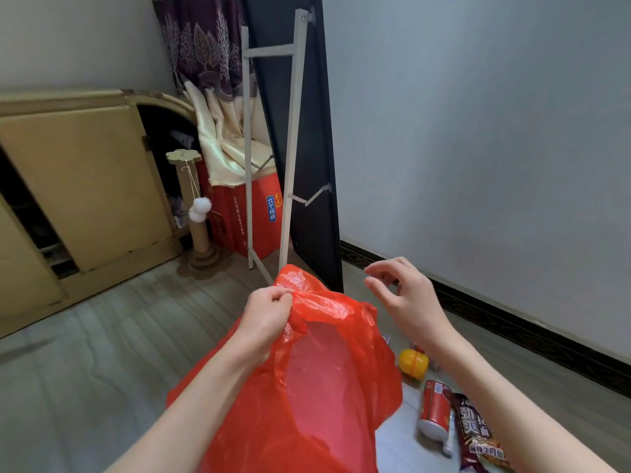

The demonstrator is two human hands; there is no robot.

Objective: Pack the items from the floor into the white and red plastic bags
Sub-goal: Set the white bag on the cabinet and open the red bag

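Your left hand (pixel 268 314) pinches the top edge of the red plastic bag (pixel 317 377) and holds it up in front of you, above the wooden floor (pixel 102 353). The bag is thin, glossy and half transparent; it is wrinkled near your fingers, and its lower part hangs wide and loose between your forearms. One pointed corner of it stands up just above your left hand. Your right hand (pixel 406 295) is in the air just beside the bag, not touching it, with the fingers spread and lightly bent and holding nothing. On the floor to the right of the bag lie a yellow round container (pixel 413 361), a red can (pixel 434 409) on its side, and a dark noodle packet (pixel 478 435) just beside the can.
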